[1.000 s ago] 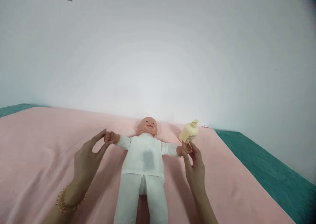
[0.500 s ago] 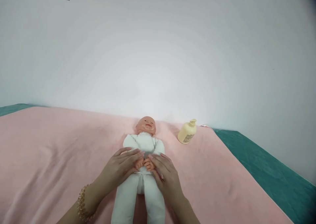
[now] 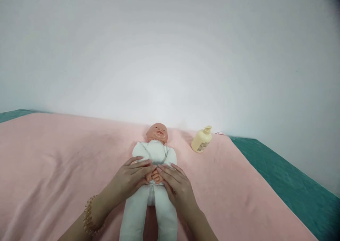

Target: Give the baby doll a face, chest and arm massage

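Note:
A baby doll [image 3: 155, 152] in white clothes lies on its back on a pink blanket [image 3: 53, 156], head toward the wall. Its arms are folded inward, and its two small hands meet over the belly. My left hand [image 3: 131, 179] rests on the doll's left side, fingers wrapped over one doll hand. My right hand [image 3: 176, 188] lies on the other side, fingers over the other doll hand. A bead bracelet [image 3: 89, 216] circles my left wrist.
A cream pump bottle [image 3: 202, 140] stands on the blanket to the right of the doll's head. A teal sheet [image 3: 278, 184] shows beyond the blanket's right edge and at far left. A plain white wall rises behind.
One second ago I held the doll's arms spread wide; both hands have since brought them together over its belly. In the last half second almost nothing has shifted.

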The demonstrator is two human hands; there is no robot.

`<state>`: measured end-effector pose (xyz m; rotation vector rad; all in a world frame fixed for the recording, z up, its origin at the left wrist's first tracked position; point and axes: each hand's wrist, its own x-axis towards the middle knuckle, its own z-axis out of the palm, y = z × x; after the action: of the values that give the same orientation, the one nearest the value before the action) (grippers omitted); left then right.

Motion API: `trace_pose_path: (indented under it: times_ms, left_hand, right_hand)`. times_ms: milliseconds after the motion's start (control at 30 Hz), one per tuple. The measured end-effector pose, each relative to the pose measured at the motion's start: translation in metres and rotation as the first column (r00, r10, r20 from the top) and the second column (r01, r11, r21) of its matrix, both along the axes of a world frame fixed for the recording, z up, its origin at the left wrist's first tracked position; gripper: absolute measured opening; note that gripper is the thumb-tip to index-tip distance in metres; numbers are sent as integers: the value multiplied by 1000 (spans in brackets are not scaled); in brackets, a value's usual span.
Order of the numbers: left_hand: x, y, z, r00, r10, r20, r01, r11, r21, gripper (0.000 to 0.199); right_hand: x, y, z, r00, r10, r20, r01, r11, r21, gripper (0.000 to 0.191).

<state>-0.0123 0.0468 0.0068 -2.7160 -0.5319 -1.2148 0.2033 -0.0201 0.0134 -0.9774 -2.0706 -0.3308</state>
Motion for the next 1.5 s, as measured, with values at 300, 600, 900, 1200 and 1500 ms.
trace_pose_path:
  times_ms: [300, 600, 900, 1200, 1500]
  left_hand:
    - [2, -4, 6, 1000, -2, 16, 1, 996, 91, 26]
    - [-6, -11, 22, 977, 101, 188, -99, 995, -20, 21]
    - [-61, 8, 28, 751, 620, 229, -546, 777, -314, 33]
    - [-108, 20, 40, 525, 783, -333, -686, 158, -710, 40]
    - [-129, 38, 19, 581, 603, -547, -728, 85, -680, 23]
  right_hand:
    - [2, -1, -2, 1000, -4, 10, 4, 1000, -7, 33]
    - [24, -1, -4, 955, -218, -200, 225, 974, 15, 34]
    - [78, 3, 1, 435, -785, -440, 490, 617, -616, 59]
    - [107, 15, -6, 447, -861, 242, 589, 81, -804, 55]
    - [112, 17, -21, 418, -843, 339, 679, 42, -733, 59]
